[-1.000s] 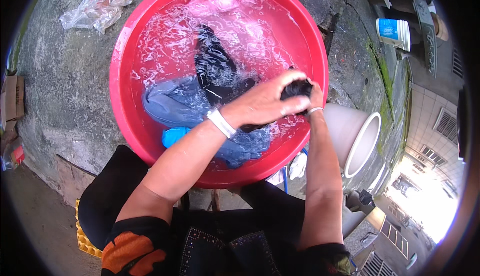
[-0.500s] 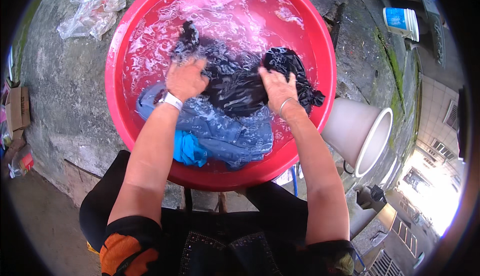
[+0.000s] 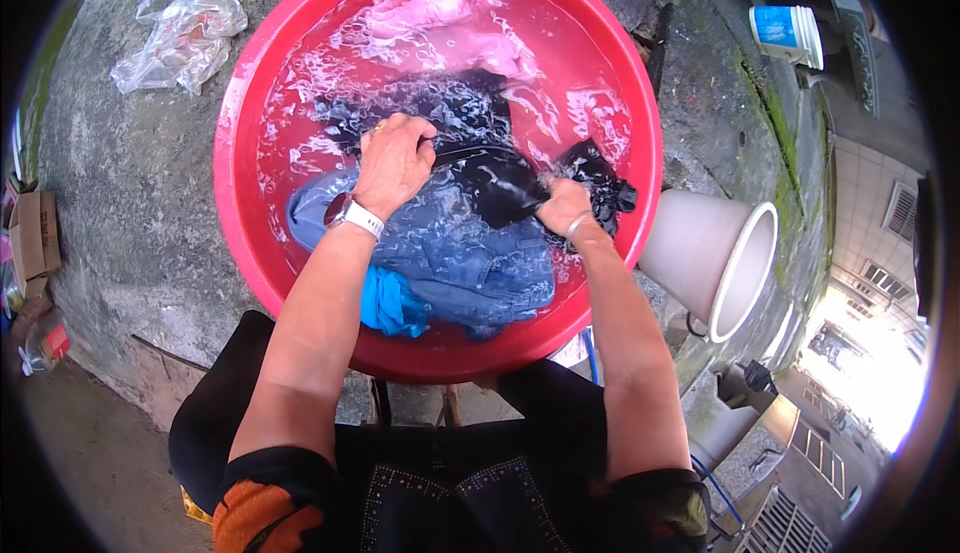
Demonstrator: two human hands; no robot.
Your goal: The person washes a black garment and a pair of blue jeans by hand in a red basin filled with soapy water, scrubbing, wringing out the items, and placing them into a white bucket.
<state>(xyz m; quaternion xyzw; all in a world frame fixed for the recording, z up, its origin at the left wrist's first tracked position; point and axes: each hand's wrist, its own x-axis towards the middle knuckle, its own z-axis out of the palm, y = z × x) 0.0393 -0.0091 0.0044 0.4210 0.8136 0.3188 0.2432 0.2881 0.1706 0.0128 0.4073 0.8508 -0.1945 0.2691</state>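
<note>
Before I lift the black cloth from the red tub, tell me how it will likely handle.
The black cloth will probably hang floppy, since it lies in loose, crumpled folds. It is likely heavy for its size, being partly submerged in water, and may feel slippery, given its wet sheen.

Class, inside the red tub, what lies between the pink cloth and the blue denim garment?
The black garment lies there, with rippled water around it, as the head view shows.
</note>
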